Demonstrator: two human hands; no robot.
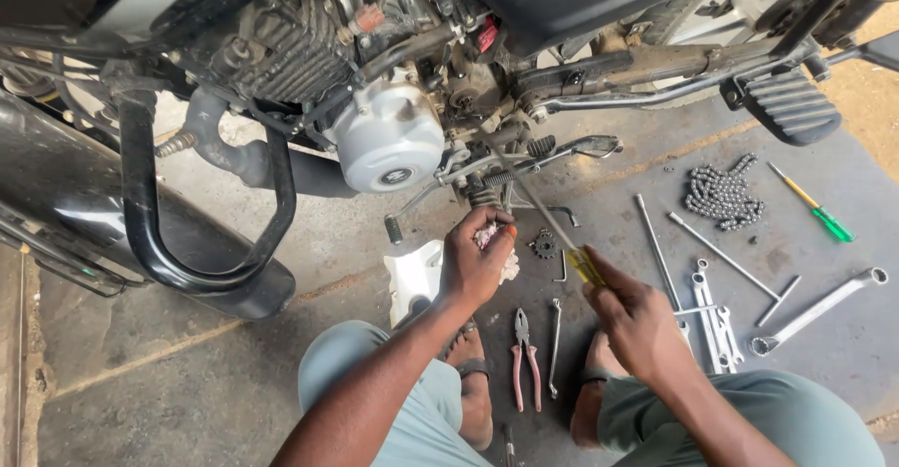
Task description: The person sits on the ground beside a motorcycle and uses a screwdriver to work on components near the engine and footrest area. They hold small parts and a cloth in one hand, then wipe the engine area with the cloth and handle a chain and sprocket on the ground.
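small round dark badge (pixel 395 176) on silver engine cover (pixel 389 139), no packages, screens

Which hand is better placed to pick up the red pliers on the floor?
Probably the left hand. It holds only a rag, and the pliers lie below it beside the left foot. The right hand is gripping a yellow-handled screwdriver aimed at the engine.

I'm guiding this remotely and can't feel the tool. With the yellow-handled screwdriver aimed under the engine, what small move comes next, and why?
Probably ease the screwdriver tip a little further in towards the opening below the round silver engine cover. The right hand grips its yellow handle with the shaft angled up at that spot, while the left hand holds a rag close beside it. Whether the tip has seated is hidden.
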